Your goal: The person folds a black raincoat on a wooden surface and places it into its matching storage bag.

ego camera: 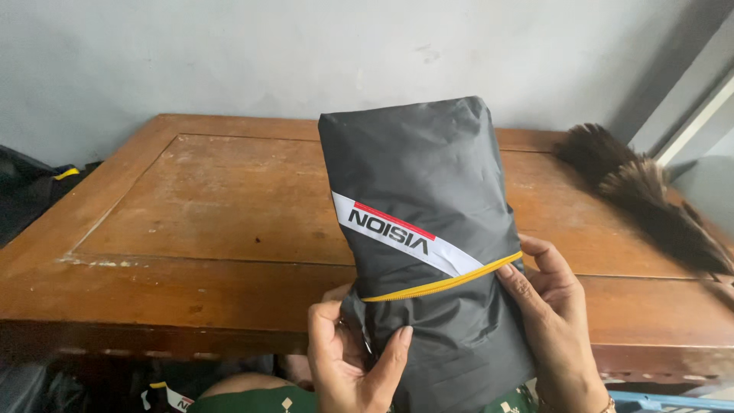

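Observation:
A dark grey fabric bundle (417, 176), folded into a tight pack, is held upright over the near edge of a worn wooden table (191, 206). It has a white diagonal stripe with a red patch and a yellow zipper line across its lower part. My left hand (348, 367) grips the bottom left of the bundle, thumb pressed on the cloth. My right hand (554, 321) holds its right side, fingertips at the yellow zipper.
A brown feather duster (650, 199) lies on the table's right side. A dark bag with a yellow trim (38, 191) sits left of the table. A pale wall stands behind. Green patterned cloth (260, 399) and a blue crate edge (665, 401) show below.

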